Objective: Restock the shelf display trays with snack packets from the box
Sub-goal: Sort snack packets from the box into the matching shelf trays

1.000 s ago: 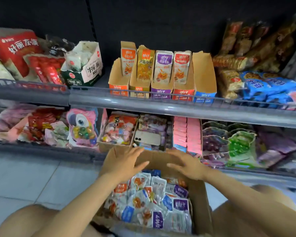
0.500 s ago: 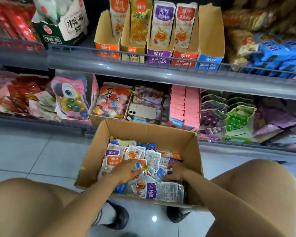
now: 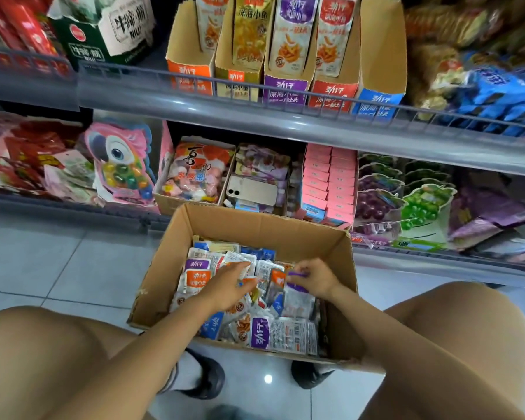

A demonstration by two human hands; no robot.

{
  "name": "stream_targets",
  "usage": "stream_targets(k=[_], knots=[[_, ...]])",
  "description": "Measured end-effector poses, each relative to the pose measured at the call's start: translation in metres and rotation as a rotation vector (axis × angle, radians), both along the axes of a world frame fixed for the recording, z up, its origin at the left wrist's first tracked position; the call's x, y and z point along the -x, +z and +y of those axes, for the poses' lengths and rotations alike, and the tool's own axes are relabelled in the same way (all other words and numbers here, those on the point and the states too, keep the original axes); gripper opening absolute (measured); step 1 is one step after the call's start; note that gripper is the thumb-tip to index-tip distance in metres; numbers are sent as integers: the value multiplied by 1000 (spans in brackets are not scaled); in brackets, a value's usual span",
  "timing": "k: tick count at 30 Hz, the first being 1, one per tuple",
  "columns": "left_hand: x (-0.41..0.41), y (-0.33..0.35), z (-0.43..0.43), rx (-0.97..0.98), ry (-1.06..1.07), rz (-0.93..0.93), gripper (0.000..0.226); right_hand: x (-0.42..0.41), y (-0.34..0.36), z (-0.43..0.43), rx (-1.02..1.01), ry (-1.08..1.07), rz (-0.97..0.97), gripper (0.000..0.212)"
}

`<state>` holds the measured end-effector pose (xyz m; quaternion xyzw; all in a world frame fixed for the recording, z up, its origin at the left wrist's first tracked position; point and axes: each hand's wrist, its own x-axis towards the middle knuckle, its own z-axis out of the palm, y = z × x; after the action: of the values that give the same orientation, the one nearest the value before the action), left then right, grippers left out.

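A shop aisle with a pale tiled floor (image 3: 58,268) and grey shelves. The cardboard box (image 3: 255,228) sits on the floor just in front of the lower shelf, full of loose snack packets (image 3: 285,331). Inside the box, the left hand (image 3: 228,286) lies on the pile, fingers loosely spread; the right hand (image 3: 315,277) pinches a purple packet (image 3: 297,287). Above the box, on the upper shelf (image 3: 285,122), stand the display trays (image 3: 285,86), the blue one (image 3: 379,100) showing no packets.
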<state>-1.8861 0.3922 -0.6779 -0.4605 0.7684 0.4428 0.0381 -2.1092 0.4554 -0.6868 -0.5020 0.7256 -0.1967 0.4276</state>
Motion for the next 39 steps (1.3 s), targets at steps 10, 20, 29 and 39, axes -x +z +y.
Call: stream_targets(k=[10,20,29,39], knots=[[24,82,-10,-335,88,298,45,4,120,-21,105,10,-409,13],[17,120,-6,-337,477,667,37,-30,138,-24,258,-314,-701,46],[15,131,-7,-490,604,860,40,-43,142,-23,206,-346,-786,27],[22,130,-14,-446,893,1001,22,-49,138,-21,210,-544,-841,10]])
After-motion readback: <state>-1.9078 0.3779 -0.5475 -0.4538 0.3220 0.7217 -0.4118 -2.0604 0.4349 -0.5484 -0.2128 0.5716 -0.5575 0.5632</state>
